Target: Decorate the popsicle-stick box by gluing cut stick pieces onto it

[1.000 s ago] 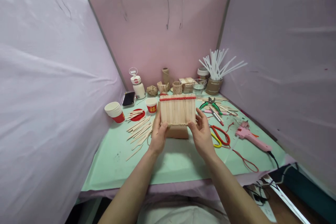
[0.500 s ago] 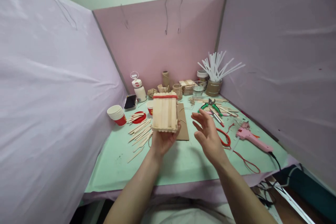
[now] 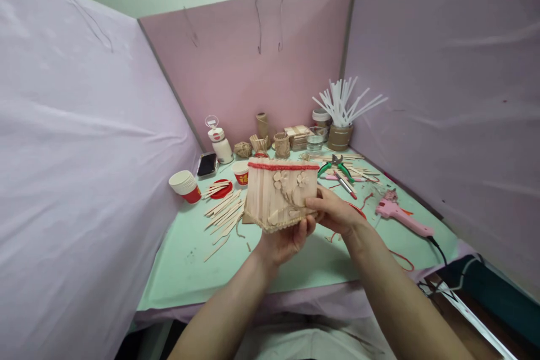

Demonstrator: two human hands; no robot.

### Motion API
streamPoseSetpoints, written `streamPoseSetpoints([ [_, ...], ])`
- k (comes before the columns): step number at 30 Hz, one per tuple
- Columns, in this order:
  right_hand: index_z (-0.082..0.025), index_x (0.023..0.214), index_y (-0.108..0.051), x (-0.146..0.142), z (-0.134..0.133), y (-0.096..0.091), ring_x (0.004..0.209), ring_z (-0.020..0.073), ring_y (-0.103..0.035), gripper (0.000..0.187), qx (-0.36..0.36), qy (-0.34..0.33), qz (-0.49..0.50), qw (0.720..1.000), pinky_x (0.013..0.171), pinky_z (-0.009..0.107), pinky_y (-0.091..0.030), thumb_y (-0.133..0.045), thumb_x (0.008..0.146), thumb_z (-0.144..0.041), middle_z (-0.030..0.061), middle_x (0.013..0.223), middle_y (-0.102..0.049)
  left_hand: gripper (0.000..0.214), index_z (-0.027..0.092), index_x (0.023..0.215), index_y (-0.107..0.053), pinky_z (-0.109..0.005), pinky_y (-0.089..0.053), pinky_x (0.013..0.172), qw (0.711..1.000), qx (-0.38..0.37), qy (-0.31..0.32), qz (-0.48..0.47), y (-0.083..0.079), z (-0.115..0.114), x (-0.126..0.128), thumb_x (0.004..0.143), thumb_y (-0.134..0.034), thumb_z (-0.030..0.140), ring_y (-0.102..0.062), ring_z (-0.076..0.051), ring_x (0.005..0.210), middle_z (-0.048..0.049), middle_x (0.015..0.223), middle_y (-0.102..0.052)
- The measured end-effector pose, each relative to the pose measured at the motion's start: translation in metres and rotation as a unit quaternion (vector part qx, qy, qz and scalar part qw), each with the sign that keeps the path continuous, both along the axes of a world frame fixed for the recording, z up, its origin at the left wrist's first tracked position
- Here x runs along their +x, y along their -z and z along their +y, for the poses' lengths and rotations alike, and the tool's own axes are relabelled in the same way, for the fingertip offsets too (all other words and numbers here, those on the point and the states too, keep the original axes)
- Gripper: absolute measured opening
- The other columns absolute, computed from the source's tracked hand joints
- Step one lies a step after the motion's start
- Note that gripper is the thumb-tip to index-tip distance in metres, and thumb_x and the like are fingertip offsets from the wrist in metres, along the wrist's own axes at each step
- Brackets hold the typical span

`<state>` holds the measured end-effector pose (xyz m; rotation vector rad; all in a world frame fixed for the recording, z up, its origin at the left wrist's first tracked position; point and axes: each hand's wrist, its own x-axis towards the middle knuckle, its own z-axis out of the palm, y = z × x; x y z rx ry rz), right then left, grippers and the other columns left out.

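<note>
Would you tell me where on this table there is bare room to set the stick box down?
For the stick box, the near-left stretch of the green table, below the loose sticks, is bare. The back row and the right side around pliers and glue gun are crowded.

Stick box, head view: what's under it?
The left hand cups the stick box from below, and the right hand grips its lower right edge. The box's base, the left fingers behind it and the patch of table behind it are covered.

left hand (image 3: 287, 242) partly hidden under stick box (image 3: 280, 194); red cup (image 3: 242, 172) print unreadable
</note>
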<state>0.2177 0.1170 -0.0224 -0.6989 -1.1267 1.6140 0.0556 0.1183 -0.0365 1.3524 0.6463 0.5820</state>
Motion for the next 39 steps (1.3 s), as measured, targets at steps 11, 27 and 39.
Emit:
streamPoseSetpoints([
  [11,-0.021,0.101,-0.066,-0.01,0.047,0.009,0.105,0.0242,-0.065,0.052,0.004,0.165,-0.016,0.986,0.091,0.036,-0.05,-0.088,0.056,-0.033,0.0057,0.109,-0.073,0.061,0.024,0.129,-0.055,-0.048,-0.045,0.106,0.957,-0.094,-0.167,-0.217,0.008,0.068,-0.067,0.081,-0.066,0.06,-0.055,-0.03,0.127,-0.0113,0.137,-0.059],
  [27,-0.018,0.145,-0.034,-0.033,0.041,0.02,0.119,0.0251,-0.06,0.099,-0.03,0.22,-0.114,0.968,0.106,0.041,-0.044,-0.084,0.062,-0.037,0.0148,0.131,-0.063,0.044,0.016,0.125,-0.062,-0.041,-0.048,0.106,0.92,-0.137,-0.254,-0.266,0.023,0.073,-0.049,0.09,-0.059,0.043,-0.062,-0.027,0.119,-0.0105,0.127,-0.067],
  [39,-0.022,0.149,-0.027,-0.052,0.039,0.028,0.124,0.0246,-0.057,0.103,-0.023,0.248,-0.058,0.967,0.109,0.04,-0.04,-0.082,0.064,-0.045,0.0124,0.135,-0.059,0.061,0.023,0.124,-0.058,-0.037,-0.05,0.1,0.92,-0.073,-0.268,-0.278,0.025,0.072,-0.051,0.069,-0.083,0.029,-0.062,-0.025,0.117,-0.0085,0.126,-0.067],
])
